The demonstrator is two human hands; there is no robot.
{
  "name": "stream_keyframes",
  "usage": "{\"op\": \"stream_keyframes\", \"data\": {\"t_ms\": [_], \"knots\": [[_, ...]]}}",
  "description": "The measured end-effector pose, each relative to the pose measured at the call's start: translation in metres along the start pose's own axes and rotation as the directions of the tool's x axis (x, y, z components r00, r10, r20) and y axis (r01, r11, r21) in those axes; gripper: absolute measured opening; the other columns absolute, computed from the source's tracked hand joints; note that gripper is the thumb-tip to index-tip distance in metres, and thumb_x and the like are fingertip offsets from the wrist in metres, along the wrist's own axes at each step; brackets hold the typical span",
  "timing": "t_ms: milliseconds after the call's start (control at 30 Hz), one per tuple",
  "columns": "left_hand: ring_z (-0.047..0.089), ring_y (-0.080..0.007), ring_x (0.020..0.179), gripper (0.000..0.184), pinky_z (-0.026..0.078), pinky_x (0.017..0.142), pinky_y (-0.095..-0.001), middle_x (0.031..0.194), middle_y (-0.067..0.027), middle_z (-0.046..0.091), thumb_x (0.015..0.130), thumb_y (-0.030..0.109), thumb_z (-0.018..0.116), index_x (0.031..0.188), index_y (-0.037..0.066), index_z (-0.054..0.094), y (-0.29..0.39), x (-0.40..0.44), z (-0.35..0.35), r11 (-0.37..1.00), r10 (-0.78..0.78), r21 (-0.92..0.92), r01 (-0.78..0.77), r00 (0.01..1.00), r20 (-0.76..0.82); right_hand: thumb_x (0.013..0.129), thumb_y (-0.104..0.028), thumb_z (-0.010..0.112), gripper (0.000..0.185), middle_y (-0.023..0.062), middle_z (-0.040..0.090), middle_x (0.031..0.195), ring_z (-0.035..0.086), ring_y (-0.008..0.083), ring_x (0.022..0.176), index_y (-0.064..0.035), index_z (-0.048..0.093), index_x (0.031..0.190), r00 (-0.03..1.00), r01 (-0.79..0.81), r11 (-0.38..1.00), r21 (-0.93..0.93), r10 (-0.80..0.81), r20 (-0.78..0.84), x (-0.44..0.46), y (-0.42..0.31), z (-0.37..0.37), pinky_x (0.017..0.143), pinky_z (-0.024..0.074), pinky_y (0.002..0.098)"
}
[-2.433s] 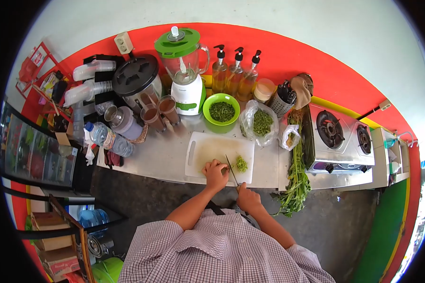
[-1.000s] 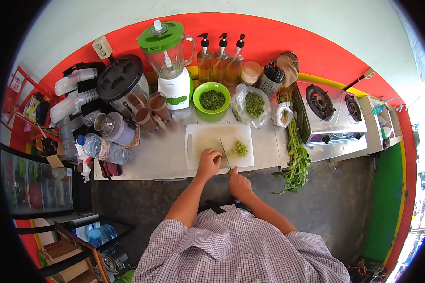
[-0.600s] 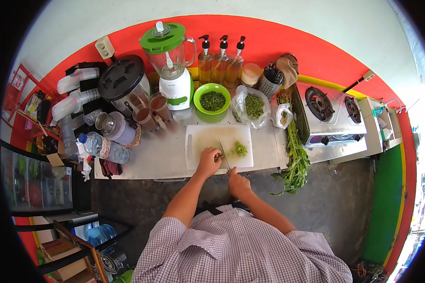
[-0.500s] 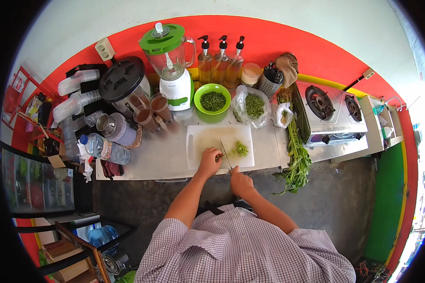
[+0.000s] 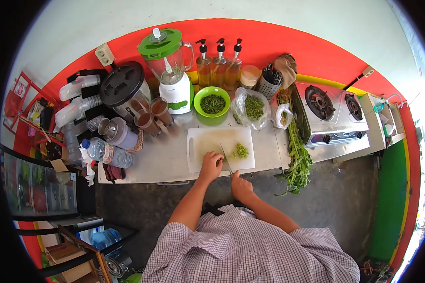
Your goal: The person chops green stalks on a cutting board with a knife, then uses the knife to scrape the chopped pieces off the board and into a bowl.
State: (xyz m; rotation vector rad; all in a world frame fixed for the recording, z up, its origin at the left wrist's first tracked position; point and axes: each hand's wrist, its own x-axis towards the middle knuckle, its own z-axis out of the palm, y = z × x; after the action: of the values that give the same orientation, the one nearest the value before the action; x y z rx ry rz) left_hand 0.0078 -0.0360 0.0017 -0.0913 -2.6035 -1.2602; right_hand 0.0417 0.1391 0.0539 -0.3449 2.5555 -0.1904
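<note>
A white cutting board (image 5: pixel 204 142) lies at the counter's front edge. My left hand (image 5: pixel 212 166) rests on it with curled fingers; whatever they hold is hidden beneath them. Close to those fingertips, on their right, is the blade of a knife (image 5: pixel 226 155). My right hand (image 5: pixel 242 187) is wrapped round the knife's handle at the board's near edge. A small heap of chopped green stalks (image 5: pixel 241 151) sits on the board, just right of the blade.
Behind the board stand a green bowl of chopped leaves (image 5: pixel 203 116), a plastic bag of greens (image 5: pixel 254 107) and a blender (image 5: pixel 175 92). Leafy stalks (image 5: pixel 299 165) hang over the counter edge beside the gas stove (image 5: pixel 333 123). Cups (image 5: pixel 148 123) and a water bottle (image 5: pixel 109 153) are leftward.
The whole view has shifted slightly downward. My hands, the knife and the chopped heap keep nearly the same places on the board.
</note>
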Motion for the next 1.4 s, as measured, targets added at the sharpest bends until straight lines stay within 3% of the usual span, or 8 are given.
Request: {"op": "stream_keyframes", "data": {"t_ms": [433, 600, 700, 833, 933, 1000, 1200, 1400], "knots": [[0.059, -0.0332, 0.090, 0.010, 0.047, 0.084, -0.0436, 0.088, -0.0107, 0.064, 0.081, 0.003, 0.069, 0.091, 0.005, 0.068, 0.001, 0.001, -0.009, 0.989, 0.140, 0.036, -0.141, 0.990, 0.019, 0.093, -0.016, 0.055, 0.056, 0.0266, 0.072, 0.103, 0.074, 0.0402, 0.093, 0.0104, 0.034, 0.138, 0.999, 0.041, 0.999, 0.008, -0.041, 0.011, 0.008, 0.003, -0.013, 0.081, 0.0593, 0.0483], [0.058, -0.0298, 0.095, 0.010, 0.044, 0.090, -0.0433, 0.090, -0.0075, 0.063, 0.086, 0.006, 0.068, 0.095, 0.007, 0.070, -0.009, 0.003, 0.003, 0.996, -0.070, -0.055, 0.073, 0.995, 0.065, 0.093, -0.015, 0.055, 0.051, 0.0259, 0.073, 0.100, 0.074, 0.0407, 0.093, 0.0091, 0.036, 0.134, 0.999, 0.047, 0.999, 0.016, -0.047, 0.022, 0.002, -0.004, -0.013, 0.080, 0.0594, 0.0489], [0.059, -0.0299, 0.094, 0.011, 0.045, 0.090, -0.0435, 0.092, -0.0079, 0.064, 0.086, 0.005, 0.068, 0.096, 0.007, 0.070, -0.003, 0.000, -0.006, 0.993, 0.118, 0.025, -0.119, 0.991, 0.063, 0.093, -0.015, 0.056, 0.047, 0.0264, 0.072, 0.099, 0.074, 0.0406, 0.094, 0.0070, 0.038, 0.131, 1.000, 0.016, 0.998, 0.058, -0.015, -0.010, 0.007, 0.000, 0.002, 0.080, 0.0593, 0.0489], [0.059, -0.0298, 0.096, 0.010, 0.044, 0.090, -0.0436, 0.093, -0.0073, 0.064, 0.086, 0.005, 0.068, 0.096, 0.007, 0.070, -0.007, 0.000, -0.007, 1.000, 0.019, -0.023, -0.017, 0.994, 0.106, 0.093, -0.014, 0.055, 0.050, 0.0269, 0.072, 0.100, 0.073, 0.0410, 0.095, 0.0083, 0.036, 0.133, 0.997, 0.033, 0.998, 0.060, -0.037, 0.064, 0.006, -0.002, -0.019, 0.082, 0.0590, 0.0489], [0.059, -0.0304, 0.095, 0.009, 0.045, 0.089, -0.0432, 0.092, -0.0069, 0.065, 0.086, 0.005, 0.069, 0.094, 0.007, 0.071, -0.004, 0.003, -0.002, 0.989, -0.091, -0.110, 0.101, 0.992, 0.092, 0.093, -0.013, 0.055, 0.058, 0.0264, 0.073, 0.099, 0.074, 0.0410, 0.093, 0.0109, 0.031, 0.140, 0.999, 0.032, 0.998, 0.057, -0.035, 0.035, -0.001, -0.004, -0.008, 0.081, 0.0592, 0.0484], [0.060, -0.0318, 0.093, 0.008, 0.046, 0.086, -0.0428, 0.091, -0.0085, 0.067, 0.085, 0.006, 0.070, 0.092, 0.005, 0.071, -0.001, -0.002, 0.000, 0.997, 0.064, 0.036, -0.064, 0.998, 0.015, 0.092, -0.013, 0.056, 0.062, 0.0261, 0.073, 0.099, 0.074, 0.0409, 0.093, 0.0120, 0.029, 0.143, 1.000, 0.020, 0.998, 0.056, -0.021, 0.014, 0.001, -0.003, -0.001, 0.081, 0.0592, 0.0481], [0.061, -0.0331, 0.091, 0.007, 0.048, 0.084, -0.0437, 0.090, -0.0105, 0.067, 0.084, 0.006, 0.071, 0.091, 0.003, 0.071, 0.004, -0.006, 0.002, 0.999, -0.047, 0.003, 0.047, 0.999, -0.019, 0.092, -0.014, 0.056, 0.063, 0.0259, 0.073, 0.100, 0.074, 0.0403, 0.092, 0.0132, 0.030, 0.143, 0.999, 0.044, 0.997, 0.064, -0.045, 0.013, 0.005, -0.003, -0.007, 0.080, 0.0596, 0.0476], [0.063, -0.0341, 0.092, 0.008, 0.051, 0.083, -0.0435, 0.093, -0.0126, 0.068, 0.084, 0.005, 0.071, 0.092, 0.002, 0.070, 0.013, -0.017, 0.004, 0.998, 0.052, 0.042, -0.048, 0.992, -0.117, 0.093, -0.013, 0.054, 0.061, 0.0247, 0.073, 0.099, 0.074, 0.0386, 0.090, 0.0124, 0.031, 0.143, 1.000, 0.018, 1.000, 0.019, -0.018, 0.025, 0.002, -0.002, 0.003, 0.079, 0.0596, 0.0482]]}}
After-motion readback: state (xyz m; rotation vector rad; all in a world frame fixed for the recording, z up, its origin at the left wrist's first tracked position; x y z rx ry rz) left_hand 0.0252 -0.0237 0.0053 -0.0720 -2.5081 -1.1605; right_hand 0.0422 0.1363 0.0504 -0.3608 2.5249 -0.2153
